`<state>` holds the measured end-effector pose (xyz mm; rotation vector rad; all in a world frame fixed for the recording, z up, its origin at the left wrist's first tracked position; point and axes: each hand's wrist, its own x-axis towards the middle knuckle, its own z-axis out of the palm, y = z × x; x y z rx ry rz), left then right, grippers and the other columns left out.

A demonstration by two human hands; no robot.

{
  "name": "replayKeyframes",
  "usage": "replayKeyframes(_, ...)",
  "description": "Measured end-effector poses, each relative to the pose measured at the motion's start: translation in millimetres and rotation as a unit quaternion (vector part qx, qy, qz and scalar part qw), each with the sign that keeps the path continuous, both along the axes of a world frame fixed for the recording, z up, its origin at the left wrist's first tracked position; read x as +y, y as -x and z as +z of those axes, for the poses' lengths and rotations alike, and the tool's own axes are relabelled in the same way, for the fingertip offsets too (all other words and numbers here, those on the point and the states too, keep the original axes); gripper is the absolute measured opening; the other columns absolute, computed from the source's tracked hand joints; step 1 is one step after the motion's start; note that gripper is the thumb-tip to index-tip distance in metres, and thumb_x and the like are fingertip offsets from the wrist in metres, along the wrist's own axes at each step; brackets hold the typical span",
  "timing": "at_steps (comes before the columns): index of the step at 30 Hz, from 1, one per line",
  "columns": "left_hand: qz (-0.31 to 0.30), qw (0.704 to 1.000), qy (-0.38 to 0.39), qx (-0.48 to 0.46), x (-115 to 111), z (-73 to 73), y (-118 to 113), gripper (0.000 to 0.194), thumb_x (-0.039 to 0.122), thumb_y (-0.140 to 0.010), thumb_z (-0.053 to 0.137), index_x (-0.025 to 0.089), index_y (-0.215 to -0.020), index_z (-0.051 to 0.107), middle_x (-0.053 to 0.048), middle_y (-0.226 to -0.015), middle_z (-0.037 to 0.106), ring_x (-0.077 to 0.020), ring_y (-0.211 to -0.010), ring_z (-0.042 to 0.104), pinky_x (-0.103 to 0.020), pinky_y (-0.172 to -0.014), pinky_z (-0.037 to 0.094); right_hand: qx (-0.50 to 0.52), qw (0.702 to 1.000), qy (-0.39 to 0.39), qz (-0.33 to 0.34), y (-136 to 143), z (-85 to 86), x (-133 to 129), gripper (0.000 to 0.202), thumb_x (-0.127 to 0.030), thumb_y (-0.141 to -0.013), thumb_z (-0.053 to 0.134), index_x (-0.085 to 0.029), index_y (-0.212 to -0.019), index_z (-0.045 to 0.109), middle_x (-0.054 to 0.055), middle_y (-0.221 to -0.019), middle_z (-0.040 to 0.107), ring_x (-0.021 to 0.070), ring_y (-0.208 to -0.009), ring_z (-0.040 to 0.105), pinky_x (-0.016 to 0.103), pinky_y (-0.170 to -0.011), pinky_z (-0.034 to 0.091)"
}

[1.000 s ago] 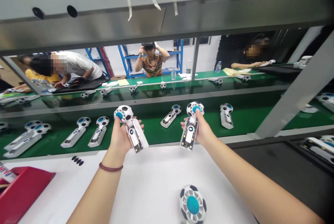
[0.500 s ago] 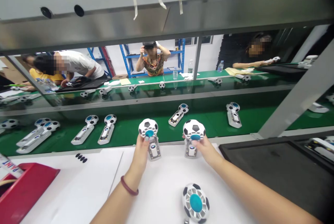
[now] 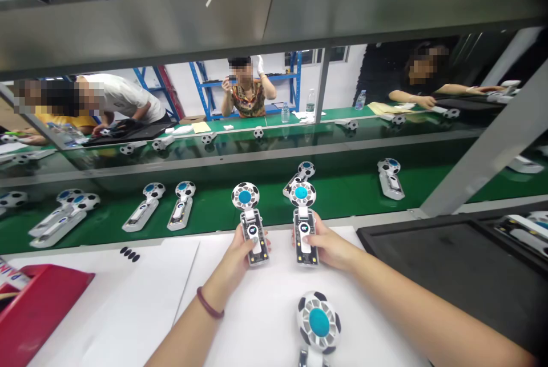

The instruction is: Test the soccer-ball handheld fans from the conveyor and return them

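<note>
L fan (image 3: pixel 252 218) + R fan (image 3: pixel 304 218) (football-pattern heads, blue ctrs) are held side by side, ctr of frame, heads up, apart from each other. L fan is gripped by L hand (image 3: pixel 236 254), fingers wrapped round handle, thumb on white strip below display; R fan is gripped likewise by R hand (image 3: pixel 334 248). Both displays are lit; digits too small to be read for sure. Blade spin can't be told.

Step in hand, prob.: btn press/display check, both units at once. For next move, steady handle grips + thumb pressure on strips would be called for, w/ displays kept in view & fingers kept clear of heads.

3rd fan (image 3: pixel 319 322) is left unheld on white sheet (image 3: pixel 261 310), bottom ctr-right, cut off by frame edge. More fans, e.g. one (image 3: pixel 182 207) L of ctr, are spread on green belt (image 3: pixel 214 207) behind hands. Black ovals (image 3: pixel 129 254) + red bin (image 3: pixel 47 304) are seen lower left, black tray (image 3: pixel 436 275) lower right. Co-worker (image 3: pixel 249 96) w/ hands raised is seen upper ctr.
</note>
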<state>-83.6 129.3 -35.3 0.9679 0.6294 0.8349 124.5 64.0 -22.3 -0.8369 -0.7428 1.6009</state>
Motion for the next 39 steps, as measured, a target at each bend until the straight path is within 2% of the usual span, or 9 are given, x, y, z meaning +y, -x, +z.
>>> replayKeyframes(7,-0.018,0.999,-0.001,0.033,-0.8,0.5,0.5,0.044,0.028,-0.069,0.067,0.022,-0.104,0.041,-0.006,-0.093,0.057,-0.0217,-0.077,0.060,-0.035,-0.066,0.048,0.001,1.000,-0.007,0.009,-0.4,1.6,-0.1,0.062,-0.017,-0.058,0.066,-0.027,-0.106,0.028,-0.001,-0.078,0.058,0.0178,-0.070,0.059,0.031,-0.062,0.044)
replayKeyframes(16,-0.014,0.999,-0.003,0.041,0.7,0.5,0.0,0.049,0.030,-0.067,0.068,0.022,-0.106,0.039,-0.006,-0.094,0.056,-0.0230,-0.078,0.060,-0.038,-0.067,0.049,-0.002,1.000,0.024,-0.011,0.7,7.5,-0.9,0.060,-0.011,-0.056,0.060,-0.027,-0.105,0.030,-0.003,-0.074,0.057,0.0187,-0.069,0.060,0.033,-0.064,0.045)
replayKeyframes(21,-0.016,0.999,-0.004,0.049,0.8,0.7,-1.0,0.051,0.032,-0.065,0.069,0.021,-0.105,0.040,-0.007,-0.091,0.057,-0.0222,-0.073,0.060,-0.036,-0.064,0.049,-0.005,1.000,0.023,-0.020,0.4,4.4,-0.5,0.063,-0.012,-0.056,0.061,-0.029,-0.108,0.030,-0.003,-0.076,0.056,0.0181,-0.069,0.059,0.033,-0.066,0.044)
replayKeyframes(27,-0.017,0.999,-0.002,0.043,-2.5,4.7,-1.9,0.050,0.032,-0.068,0.067,0.022,-0.108,0.038,-0.007,-0.098,0.056,-0.0223,-0.081,0.060,-0.039,-0.073,0.048,0.002,1.000,-0.001,-0.002,-1.7,-1.2,0.5,0.062,-0.012,-0.056,0.061,-0.026,-0.108,0.029,-0.001,-0.077,0.058,0.0177,-0.070,0.059,0.033,-0.068,0.043)
replayKeyframes(39,-0.012,0.999,0.018,0.041,-4.8,10.6,-0.2,0.049,0.029,-0.068,0.067,0.021,-0.107,0.038,-0.007,-0.096,0.058,-0.0230,-0.080,0.060,-0.036,-0.071,0.048,-0.010,1.000,-0.008,0.009,0.3,-5.9,0.7,0.063,-0.010,-0.056,0.059,-0.025,-0.109,0.029,0.000,-0.079,0.059,0.0165,-0.071,0.059,0.031,-0.069,0.044)
